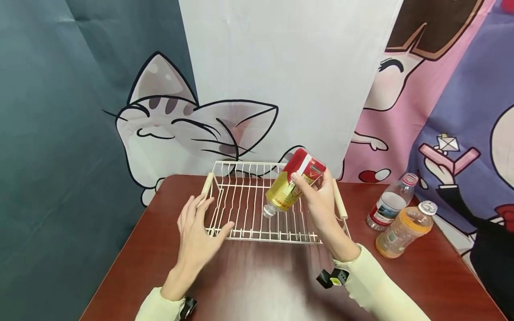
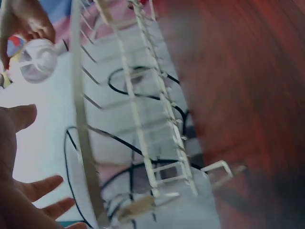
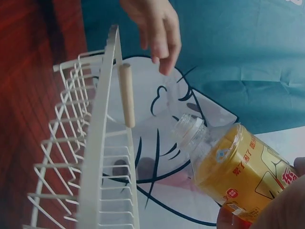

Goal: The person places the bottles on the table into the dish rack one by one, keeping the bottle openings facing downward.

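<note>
My right hand (image 1: 323, 209) grips a plastic bottle (image 1: 286, 189) with a yellow and red label. The bottle is tilted, its clear neck pointing down and left, above a cream wire rack (image 1: 257, 164) with pale wooden handles (image 1: 208, 185). In the right wrist view the bottle (image 3: 243, 171) is seen from its neck end, apart from the rack's rail. Near the rack's left end, my left hand (image 1: 196, 234) has its fingers spread and holds nothing. The left wrist view shows these fingers (image 2: 45, 187) beside the rack; whether they touch it, I cannot tell.
Two more bottles stand on the right of the brown table (image 1: 257, 281): a clear one with a red cap (image 1: 392, 203) and an orange-tinted one with a white cap (image 1: 405, 229). Behind the table hangs a cartoon-printed cloth (image 1: 289, 67).
</note>
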### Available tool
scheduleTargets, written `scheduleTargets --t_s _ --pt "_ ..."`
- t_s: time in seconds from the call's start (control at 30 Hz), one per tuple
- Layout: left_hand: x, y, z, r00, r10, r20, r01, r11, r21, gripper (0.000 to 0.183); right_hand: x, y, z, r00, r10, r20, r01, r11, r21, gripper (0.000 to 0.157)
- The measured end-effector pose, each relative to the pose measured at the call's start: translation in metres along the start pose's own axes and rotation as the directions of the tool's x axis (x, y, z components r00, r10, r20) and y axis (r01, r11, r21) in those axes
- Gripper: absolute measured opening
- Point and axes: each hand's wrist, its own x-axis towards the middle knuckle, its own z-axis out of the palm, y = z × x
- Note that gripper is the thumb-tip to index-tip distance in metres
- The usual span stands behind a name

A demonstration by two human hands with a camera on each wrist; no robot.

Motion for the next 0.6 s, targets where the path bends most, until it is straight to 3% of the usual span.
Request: scheduleTargets --t_s 0.13,0.37,0.6 --pt "0.000 -0.014 -0.001 0.995 -0.085 0.045 0.083 0.996 0.034 0.090 0.013 0.000 0.008 1.000 0.000 0.024 0.000 1.000 0.005 0.050" --pt "-0.012 -0.025 -0.003 0.975 -0.200 0.097 0.193 0.978 0.074 0.092 0.021 -0.001 0.014 0.999 0.028 0.044 -0.024 0.997 -0.079 0.052" --pt "-0.015 -0.025 -0.001 0.964 -0.235 0.122 0.221 0.968 0.116 0.094 0.032 0.001 0.030 0.995 0.020 0.096 -0.010 0.994 -0.109 0.055"
